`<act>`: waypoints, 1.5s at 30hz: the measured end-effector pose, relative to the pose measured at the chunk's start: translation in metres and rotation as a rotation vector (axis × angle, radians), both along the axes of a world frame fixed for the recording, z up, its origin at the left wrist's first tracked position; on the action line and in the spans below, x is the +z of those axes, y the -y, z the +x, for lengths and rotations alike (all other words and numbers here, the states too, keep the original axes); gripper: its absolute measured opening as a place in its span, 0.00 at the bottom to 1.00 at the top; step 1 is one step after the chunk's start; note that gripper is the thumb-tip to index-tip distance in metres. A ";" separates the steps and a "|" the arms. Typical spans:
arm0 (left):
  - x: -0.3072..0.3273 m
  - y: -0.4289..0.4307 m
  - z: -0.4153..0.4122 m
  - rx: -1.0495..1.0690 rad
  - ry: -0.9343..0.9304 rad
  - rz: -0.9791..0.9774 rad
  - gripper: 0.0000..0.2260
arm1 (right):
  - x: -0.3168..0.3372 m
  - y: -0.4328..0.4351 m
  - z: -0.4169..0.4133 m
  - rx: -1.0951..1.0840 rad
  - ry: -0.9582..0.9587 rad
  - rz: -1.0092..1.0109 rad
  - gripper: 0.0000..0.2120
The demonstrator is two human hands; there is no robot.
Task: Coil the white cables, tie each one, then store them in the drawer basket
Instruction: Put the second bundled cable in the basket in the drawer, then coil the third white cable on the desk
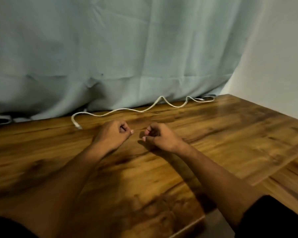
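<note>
A long white cable [127, 109] lies uncoiled in loose waves along the far edge of the wooden table [230, 131], its plug end near the left at the table's back. My left hand [113, 134] and my right hand [159, 136] rest side by side on the table in front of the cable, both curled into loose fists with nothing visible in them. Neither hand touches the cable. No drawer basket and no ties are in view.
A pale blue-green curtain [110, 57] hangs behind the table and drapes onto its back edge. A white wall [282, 66] stands at the right. A second wooden surface [285, 182] sits lower at the right front.
</note>
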State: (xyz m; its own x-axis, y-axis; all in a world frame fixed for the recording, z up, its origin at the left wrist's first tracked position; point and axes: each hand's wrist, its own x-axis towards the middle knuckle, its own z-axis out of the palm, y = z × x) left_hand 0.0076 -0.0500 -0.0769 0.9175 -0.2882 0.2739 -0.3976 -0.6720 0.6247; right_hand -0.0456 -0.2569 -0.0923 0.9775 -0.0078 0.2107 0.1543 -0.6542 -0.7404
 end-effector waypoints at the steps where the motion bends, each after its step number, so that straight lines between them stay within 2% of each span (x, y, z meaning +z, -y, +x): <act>1: -0.004 -0.012 0.003 0.035 0.003 -0.004 0.09 | -0.002 -0.013 0.009 0.008 0.007 0.003 0.07; 5: -0.024 -0.055 0.017 0.194 0.035 -0.023 0.06 | -0.011 -0.061 0.038 0.032 0.050 -0.037 0.11; 8: -0.035 -0.068 0.031 0.262 0.123 0.029 0.05 | -0.019 -0.076 0.053 0.039 0.157 -0.165 0.08; 10: -0.036 -0.071 0.040 0.344 0.171 0.084 0.08 | -0.021 -0.077 0.062 0.044 0.222 -0.236 0.08; 14: -0.033 -0.072 0.056 0.590 0.233 0.179 0.19 | -0.022 -0.072 0.069 0.056 0.253 -0.220 0.08; 17: -0.034 -0.078 0.071 0.682 0.092 0.120 0.24 | -0.024 -0.071 0.068 0.076 0.274 -0.212 0.08; 19: -0.034 -0.080 0.077 0.651 -0.013 0.097 0.21 | -0.025 -0.070 0.069 0.077 0.280 -0.195 0.08; 20: -0.035 -0.080 0.079 0.630 -0.007 0.083 0.18 | -0.025 -0.069 0.069 0.073 0.290 -0.185 0.08; 23: -0.034 -0.079 0.074 0.556 0.110 -0.070 0.07 | -0.023 -0.066 0.067 0.055 0.364 -0.173 0.06; 25: -0.035 -0.077 0.072 0.472 0.141 -0.195 0.04 | -0.021 -0.061 0.065 0.003 0.431 -0.185 0.04; 26: -0.036 -0.076 0.072 0.420 0.130 -0.282 0.04 | -0.020 -0.059 0.065 -0.028 0.460 -0.184 0.03; 28: -0.036 -0.070 0.071 0.281 0.043 -0.498 0.10 | -0.017 -0.052 0.063 -0.089 0.518 -0.181 0.03; 30: -0.034 -0.060 0.068 0.110 -0.116 -0.668 0.19 | -0.015 -0.046 0.061 -0.143 0.539 -0.227 0.09; 32: -0.031 -0.051 0.062 -0.047 -0.269 -0.744 0.23 | -0.011 -0.043 0.059 -0.190 0.505 -0.304 0.17; 35: -0.025 -0.043 0.050 -0.256 -0.426 -0.786 0.16 | -0.008 -0.036 0.058 -0.224 0.449 -0.426 0.24; 38: -0.020 -0.041 0.041 -0.380 -0.556 -0.904 0.13 | -0.012 -0.034 0.058 -0.184 0.309 -0.512 0.31; 45: -0.003 -0.039 0.045 -0.384 -0.577 -1.320 0.16 | -0.012 -0.052 0.050 0.008 0.315 -0.657 0.23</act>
State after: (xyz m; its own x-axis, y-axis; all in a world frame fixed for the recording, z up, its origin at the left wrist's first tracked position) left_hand 0.0523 -0.0108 -0.0795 0.9150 -0.3711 0.1585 0.0926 0.5753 0.8127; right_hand 0.0040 -0.2053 -0.1039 0.8693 0.2239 0.4406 0.3020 -0.9464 -0.1149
